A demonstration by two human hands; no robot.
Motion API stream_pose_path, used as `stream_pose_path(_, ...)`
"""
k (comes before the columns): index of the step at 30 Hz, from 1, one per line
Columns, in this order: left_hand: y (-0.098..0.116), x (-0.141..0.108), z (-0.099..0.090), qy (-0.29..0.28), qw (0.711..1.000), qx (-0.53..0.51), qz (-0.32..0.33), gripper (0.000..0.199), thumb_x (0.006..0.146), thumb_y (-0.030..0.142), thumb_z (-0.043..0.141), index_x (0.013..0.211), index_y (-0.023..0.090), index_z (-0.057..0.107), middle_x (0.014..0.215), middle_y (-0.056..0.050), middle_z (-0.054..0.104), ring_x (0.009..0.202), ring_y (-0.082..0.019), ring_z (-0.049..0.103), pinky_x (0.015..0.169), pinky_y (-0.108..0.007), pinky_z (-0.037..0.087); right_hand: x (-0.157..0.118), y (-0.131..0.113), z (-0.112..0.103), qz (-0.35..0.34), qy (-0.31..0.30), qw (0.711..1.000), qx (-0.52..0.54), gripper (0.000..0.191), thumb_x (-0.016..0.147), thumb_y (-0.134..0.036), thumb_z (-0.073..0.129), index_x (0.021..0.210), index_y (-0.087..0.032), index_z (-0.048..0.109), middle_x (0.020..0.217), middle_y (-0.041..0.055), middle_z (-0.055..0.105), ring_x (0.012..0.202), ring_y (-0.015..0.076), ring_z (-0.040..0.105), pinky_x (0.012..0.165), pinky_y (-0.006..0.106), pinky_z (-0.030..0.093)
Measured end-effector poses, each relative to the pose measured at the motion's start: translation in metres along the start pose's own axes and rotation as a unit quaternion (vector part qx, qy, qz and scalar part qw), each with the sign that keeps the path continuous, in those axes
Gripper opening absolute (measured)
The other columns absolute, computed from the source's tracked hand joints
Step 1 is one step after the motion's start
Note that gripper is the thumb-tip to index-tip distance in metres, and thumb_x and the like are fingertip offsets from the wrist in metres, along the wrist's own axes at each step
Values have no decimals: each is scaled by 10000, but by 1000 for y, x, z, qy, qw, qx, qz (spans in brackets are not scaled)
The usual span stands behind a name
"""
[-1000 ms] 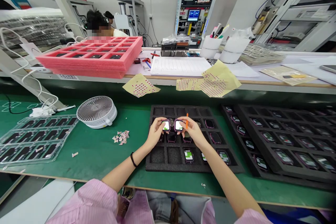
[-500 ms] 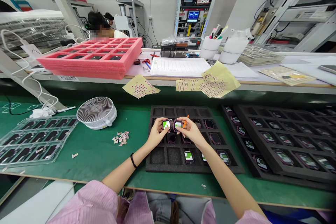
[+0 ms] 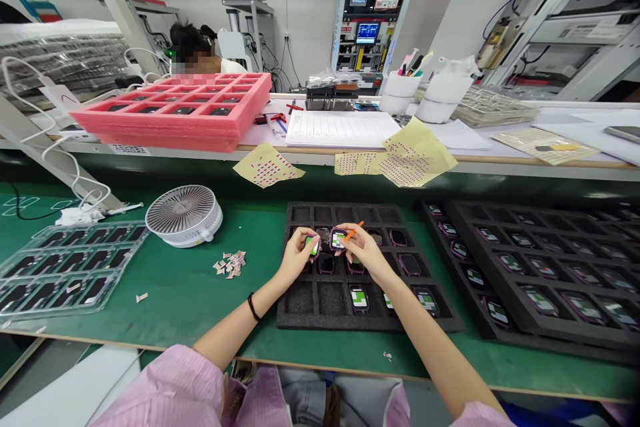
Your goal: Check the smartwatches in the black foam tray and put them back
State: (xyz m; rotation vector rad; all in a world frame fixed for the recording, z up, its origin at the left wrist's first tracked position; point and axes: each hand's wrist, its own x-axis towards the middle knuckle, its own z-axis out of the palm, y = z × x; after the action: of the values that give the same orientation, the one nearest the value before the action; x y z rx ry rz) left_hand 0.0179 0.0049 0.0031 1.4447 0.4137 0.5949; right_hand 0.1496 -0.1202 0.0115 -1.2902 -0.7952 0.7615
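Over the black foam tray (image 3: 310, 321), my left hand (image 3: 297, 255) is closed on a purple-rimmed watch (image 3: 313, 247) with a green and white face, tilted. Just to the right, my right hand (image 3: 367, 250) holds another purple-rimmed watch (image 3: 338, 239) by its side, face up. An orange stick (image 3: 355, 231) also sits between the fingers of my right hand. Several watches lie in the tray's compartments below, some with dark faces, others with green and white ones, such as the watch (image 3: 359, 297) in the front row.
A round grey fan (image 3: 184, 215), small paper pieces (image 3: 231, 265) and a clear tray (image 3: 107, 285) are to the left. More black foam trays (image 3: 480, 293) stand at the right. Behind are a pink foam tray (image 3: 165, 130), yellow label sheets (image 3: 269, 165) and a person (image 3: 193, 47).
My left hand has shifted slightly left with its watch, which is now more tilted. The two watches are farther apart. The person behind has lowered their head slightly.
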Motion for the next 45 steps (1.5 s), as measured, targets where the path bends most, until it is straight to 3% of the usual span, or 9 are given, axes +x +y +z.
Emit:
stream_pose_path(5, 0, -1, 1, -16, 1000, 6, 10, 357, 775, 492, 614, 906, 179, 504, 766, 8, 547, 575, -79, 499, 432, -164, 405, -1, -3, 2, 1, 17, 1000, -2, 365, 714, -402, 712, 988, -208, 569, 833, 12, 621, 551, 128, 638, 350, 190, 392)
stream_pose_path(10, -4, 0, 0, -52, 998, 14, 38, 382, 826, 445, 566, 1103, 184, 524, 941, -48, 589, 661, -108, 550, 498, -195, 419, -2, -9, 4, -1, 40, 999, -12, 321, 747, -459, 665, 935, -208, 602, 769, 4, 616, 487, 115, 605, 334, 201, 393)
stream_pose_path(15, -10, 2, -2, -69, 996, 12, 52, 496, 855, 396, 541, 1305, 206, 450, 999, -54, 572, 690, -114, 526, 629, -246, 472, -2, -11, 3, 2, 43, 999, 8, 313, 766, -460, 647, 945, -206, 613, 726, -1, 591, 509, 134, 619, 345, 207, 400)
stream_pose_path(19, -13, 3, -2, -73, 996, -8, 55, 596, 837, 402, 570, 1374, 216, 390, 1086, -76, 559, 734, -126, 523, 654, -256, 476, -1, -6, 2, -4, 31, 999, 21, 331, 747, -422, 676, 991, -211, 601, 827, 22, 612, 544, 140, 638, 352, 201, 394)
stream_pose_path(27, -16, 3, -2, -95, 993, -41, 47, 705, 814, 385, 609, 1430, 250, 292, 1230, -104, 537, 971, -198, 577, 676, -252, 475, 1, -1, 1, -4, 25, 999, 21, 390, 697, -378, 733, 1010, -213, 569, 916, 41, 625, 579, 155, 660, 353, 196, 386)
stream_pose_path(37, -17, 3, -5, -100, 993, -55, 38, 689, 829, 335, 605, 1435, 253, 285, 1315, -105, 516, 1067, -211, 575, 819, -285, 484, -1, -7, 2, -6, 37, 999, 31, 313, 787, -465, 627, 956, -202, 613, 708, -1, 587, 512, 132, 618, 364, 202, 397)
stream_pose_path(45, -20, 4, -6, -106, 992, -55, 47, 691, 838, 332, 600, 1443, 261, 273, 1329, -104, 517, 1131, -236, 558, 940, -353, 464, 1, 0, 1, -23, 41, 998, 30, 383, 728, -382, 708, 1055, -246, 561, 894, 27, 593, 623, 145, 634, 367, 194, 410)
